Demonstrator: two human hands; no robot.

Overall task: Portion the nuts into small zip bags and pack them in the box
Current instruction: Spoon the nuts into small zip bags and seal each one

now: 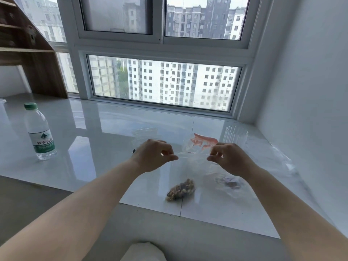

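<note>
I hold a clear zip bag [191, 166] up over the white sill [94, 129]. My left hand [153, 156] pinches its top left corner and my right hand [227, 157] pinches its top right corner. A clump of mixed nuts [180, 190] sits in the bottom of this bag. Another clear bag [228, 182] with a few dark pieces lies on the sill under my right wrist. A clear bag with red print [202, 143] lies behind the held bag. No box can be made out for certain.
A water bottle [40, 131] with a green cap stands at the left. Clear plastic containers [146, 135] lie behind my left hand and a clear ribbed cup [236, 133] stands at the right. Loose clear film [278, 157] lies by the right wall. A wooden shelf [28, 48] is back left.
</note>
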